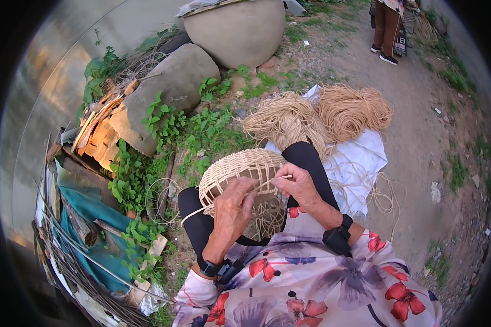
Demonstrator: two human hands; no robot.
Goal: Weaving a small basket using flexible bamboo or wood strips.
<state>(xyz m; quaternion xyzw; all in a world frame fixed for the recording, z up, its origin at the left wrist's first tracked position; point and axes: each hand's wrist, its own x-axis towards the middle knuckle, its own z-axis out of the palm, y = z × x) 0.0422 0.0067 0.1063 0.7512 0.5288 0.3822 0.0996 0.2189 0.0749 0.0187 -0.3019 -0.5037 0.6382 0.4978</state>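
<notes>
A half-woven basket of pale twisted cord rests in my lap between my knees, with open gaps in its lower band. My right hand pinches a strand of cord near its end, just over the basket's right side. Closed around the same strand, my left hand is at the basket's near left edge; its fingertips are partly hidden. The cord trails out leftward past my left knee in a loose loop. Below the hands, loose cord ends hang from the basket.
Two large coils of cord lie on a white sheet ahead to the right. Stone-like vessels, stacked wood, green plants and a teal cloth line the left. A person stands far off on the dirt path.
</notes>
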